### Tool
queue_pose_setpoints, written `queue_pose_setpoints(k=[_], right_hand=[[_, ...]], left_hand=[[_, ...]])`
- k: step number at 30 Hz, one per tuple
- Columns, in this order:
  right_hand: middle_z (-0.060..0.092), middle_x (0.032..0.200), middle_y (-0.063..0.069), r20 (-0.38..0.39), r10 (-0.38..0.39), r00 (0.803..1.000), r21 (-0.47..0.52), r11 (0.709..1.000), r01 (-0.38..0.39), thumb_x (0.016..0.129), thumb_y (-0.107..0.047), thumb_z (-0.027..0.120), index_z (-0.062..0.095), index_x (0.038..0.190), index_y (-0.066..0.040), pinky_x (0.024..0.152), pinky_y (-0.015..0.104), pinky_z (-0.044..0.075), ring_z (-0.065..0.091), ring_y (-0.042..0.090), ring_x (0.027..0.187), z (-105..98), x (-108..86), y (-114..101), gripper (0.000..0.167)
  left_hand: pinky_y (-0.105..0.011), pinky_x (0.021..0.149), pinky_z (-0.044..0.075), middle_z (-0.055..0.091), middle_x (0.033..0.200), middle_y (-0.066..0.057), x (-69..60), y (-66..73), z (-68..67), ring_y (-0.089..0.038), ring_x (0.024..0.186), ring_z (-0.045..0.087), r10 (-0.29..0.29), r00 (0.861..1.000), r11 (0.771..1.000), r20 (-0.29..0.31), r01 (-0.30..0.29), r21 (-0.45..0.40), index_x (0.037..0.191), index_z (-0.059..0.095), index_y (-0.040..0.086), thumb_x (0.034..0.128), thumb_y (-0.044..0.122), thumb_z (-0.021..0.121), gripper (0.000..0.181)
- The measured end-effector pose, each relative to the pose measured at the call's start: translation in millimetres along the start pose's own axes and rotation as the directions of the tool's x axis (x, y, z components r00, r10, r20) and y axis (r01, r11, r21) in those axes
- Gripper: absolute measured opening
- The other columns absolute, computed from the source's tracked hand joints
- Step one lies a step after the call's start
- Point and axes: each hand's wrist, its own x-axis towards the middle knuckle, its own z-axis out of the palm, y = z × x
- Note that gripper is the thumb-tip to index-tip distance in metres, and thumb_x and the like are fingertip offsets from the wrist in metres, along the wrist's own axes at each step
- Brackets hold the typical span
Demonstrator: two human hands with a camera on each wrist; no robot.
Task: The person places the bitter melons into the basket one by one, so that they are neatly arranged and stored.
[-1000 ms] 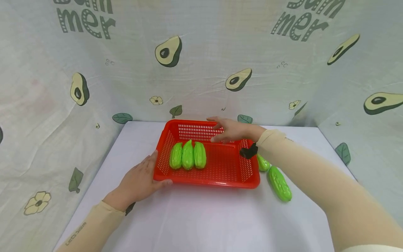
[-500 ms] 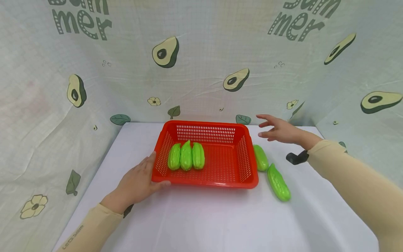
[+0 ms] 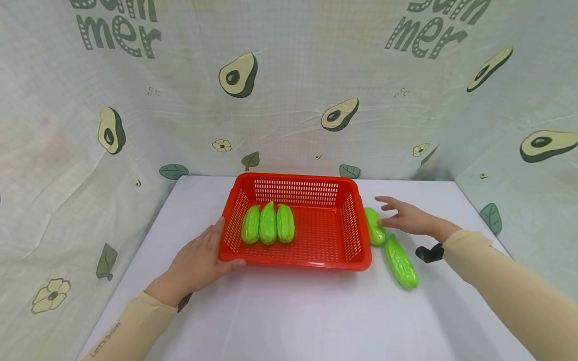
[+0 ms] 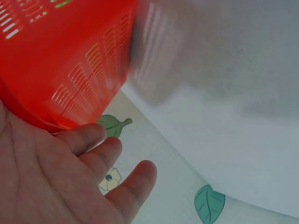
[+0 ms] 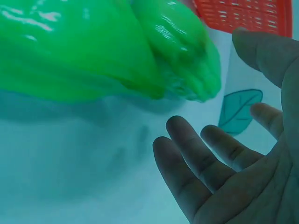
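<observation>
Three shiny green bitter-melon-like gourds (image 3: 268, 225) lie side by side in the left half of a red perforated basket (image 3: 293, 261). My left hand (image 3: 194, 260) rests against the basket's front-left corner, fingers along the left side and thumb at the front rim. In the left wrist view its fingers (image 4: 135, 182) are loosely extended. My right hand (image 3: 411, 218) is spread just over a similar gourd (image 3: 373, 228) beside the basket's right wall, partly hiding it. The right wrist view shows a gap between its fingers (image 5: 187, 163) and the gourd (image 5: 184, 51). Another gourd (image 3: 401, 263) lies nearer me.
The basket stands on a white tabletop (image 3: 289, 316). A pale cloth (image 3: 289, 135) printed with avocados, leaves and flowers hangs behind the table and along both sides.
My right hand has moved from above the basket out to the right, then down toward the gourd by its right wall. The left hand has stayed at the basket corner.
</observation>
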Motion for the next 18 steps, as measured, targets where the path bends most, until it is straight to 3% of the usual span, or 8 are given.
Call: queue_pose_setpoints(k=[8, 14, 18], right_hand=[[0.034, 0.151, 0.029, 0.045, 0.021, 0.999, -0.023, 1.000, -0.019, 0.088, -0.050, 0.073, 0.022, 0.159, -0.016, 0.093, 0.057, 0.050, 0.059, 0.039, 0.114, 15, 6.3, -1, 0.094], [0.043, 0.147, 0.025, 0.049, 0.004, 0.999, -0.065, 0.998, -0.001, 0.091, -0.047, 0.070, 0.028, 0.158, -0.018, 0.096, 0.063, 0.045, 0.057, 0.037, 0.113, 19, 7.3, -2, 0.084], [0.043, 0.148, 0.023, 0.037, -0.026, 0.999, -0.044, 0.999, 0.028, 0.094, -0.039, 0.069, 0.033, 0.157, -0.018, 0.100, 0.068, 0.037, 0.048, 0.041, 0.123, 19, 6.3, -2, 0.076]], left_hand=[[-0.056, 0.108, 0.036, 0.029, 0.157, -0.026, 0.4, -0.3, 0.3, -0.044, 0.141, 0.033, 0.007, 1.000, 1.000, -0.005, -0.007, 0.003, 0.155, 0.015, -0.008, 0.0781, 0.088, 0.041, 0.126], [-0.056, 0.108, 0.036, 0.030, 0.156, -0.026, 0.5, -0.3, 0.1, -0.044, 0.140, 0.033, 0.005, 1.000, 1.000, -0.007, -0.005, 0.005, 0.155, 0.014, -0.008, 0.0784, 0.088, 0.042, 0.126], [-0.056, 0.108, 0.037, 0.031, 0.156, -0.027, 0.7, -0.5, 0.0, -0.044, 0.140, 0.034, 0.004, 1.000, 1.000, -0.007, -0.004, 0.007, 0.155, 0.014, -0.008, 0.0782, 0.088, 0.041, 0.126]])
